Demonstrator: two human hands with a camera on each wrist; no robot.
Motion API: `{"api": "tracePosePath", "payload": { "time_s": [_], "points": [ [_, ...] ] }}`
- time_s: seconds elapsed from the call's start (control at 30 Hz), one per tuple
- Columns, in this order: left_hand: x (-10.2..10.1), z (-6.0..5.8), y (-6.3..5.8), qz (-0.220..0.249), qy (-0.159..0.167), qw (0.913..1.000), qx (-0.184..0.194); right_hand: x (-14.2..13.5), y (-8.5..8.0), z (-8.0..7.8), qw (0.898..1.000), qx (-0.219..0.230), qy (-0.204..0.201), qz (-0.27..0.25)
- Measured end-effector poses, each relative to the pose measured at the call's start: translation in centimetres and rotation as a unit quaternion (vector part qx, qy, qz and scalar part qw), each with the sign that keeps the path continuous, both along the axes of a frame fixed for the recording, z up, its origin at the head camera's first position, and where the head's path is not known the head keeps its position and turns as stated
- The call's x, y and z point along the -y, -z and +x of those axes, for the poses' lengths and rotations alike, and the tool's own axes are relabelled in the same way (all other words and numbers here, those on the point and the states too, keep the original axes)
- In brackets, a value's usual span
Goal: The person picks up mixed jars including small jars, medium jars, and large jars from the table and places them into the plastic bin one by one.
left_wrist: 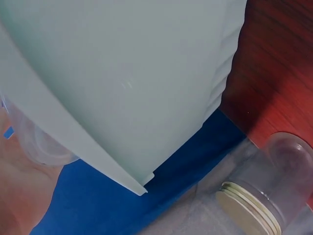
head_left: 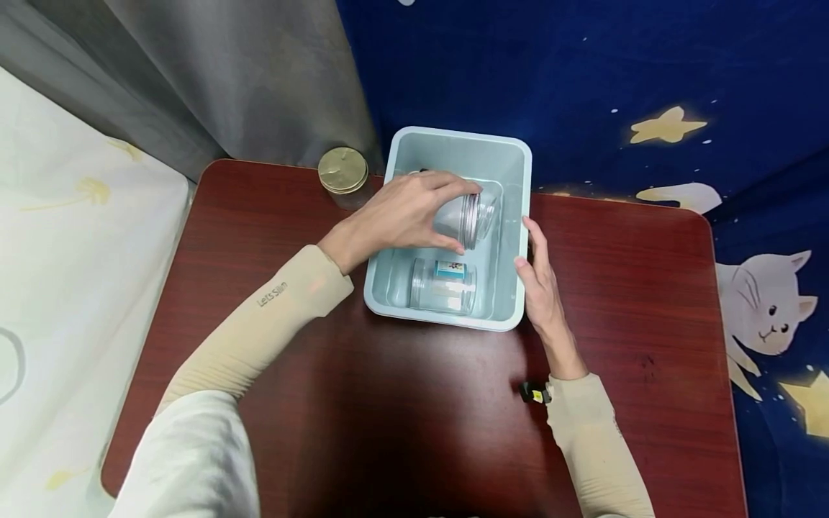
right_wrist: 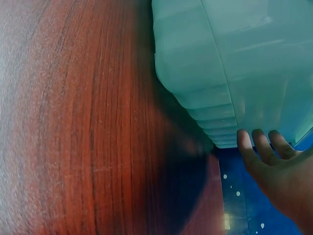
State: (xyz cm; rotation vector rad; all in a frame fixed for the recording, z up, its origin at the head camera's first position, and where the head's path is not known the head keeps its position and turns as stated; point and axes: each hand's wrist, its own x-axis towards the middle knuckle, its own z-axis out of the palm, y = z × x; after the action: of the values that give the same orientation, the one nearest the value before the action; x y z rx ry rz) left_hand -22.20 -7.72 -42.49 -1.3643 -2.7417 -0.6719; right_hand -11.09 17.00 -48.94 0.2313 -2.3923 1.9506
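A pale blue-green plastic bin stands on the table. Inside it, my left hand grips a clear jar by its silver-ringed end, fingers on the far side and thumb on the near side. Another clear jar, with a blue label, lies on its side in the near part of the bin. My right hand holds the bin's right side, thumb over the rim and fingers against the outer wall. The left wrist view shows the bin's outside wall and only part of the left hand.
A clear jar with a gold lid stands left of the bin, near the table's back edge. A small black object with a yellow mark is by the right wrist. Grey and dark blue curtains hang behind the red-brown table.
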Motion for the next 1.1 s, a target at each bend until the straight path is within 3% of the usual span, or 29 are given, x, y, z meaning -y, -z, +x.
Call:
{"api": "tracePosePath", "payload": {
  "time_s": [0.53,1.1],
  "points": [
    [-1.8,-0.2,0.8,-0.086,0.024,0.9959,0.011,-0.3,0.1,0.1,1.0,0.001,0.001,-0.002],
    [-1.9,0.5,2.4,-0.098,-0.003,0.9943,0.042,-0.1,0.2,0.0,1.0,0.009,-0.004,-0.002]
  ]
}}
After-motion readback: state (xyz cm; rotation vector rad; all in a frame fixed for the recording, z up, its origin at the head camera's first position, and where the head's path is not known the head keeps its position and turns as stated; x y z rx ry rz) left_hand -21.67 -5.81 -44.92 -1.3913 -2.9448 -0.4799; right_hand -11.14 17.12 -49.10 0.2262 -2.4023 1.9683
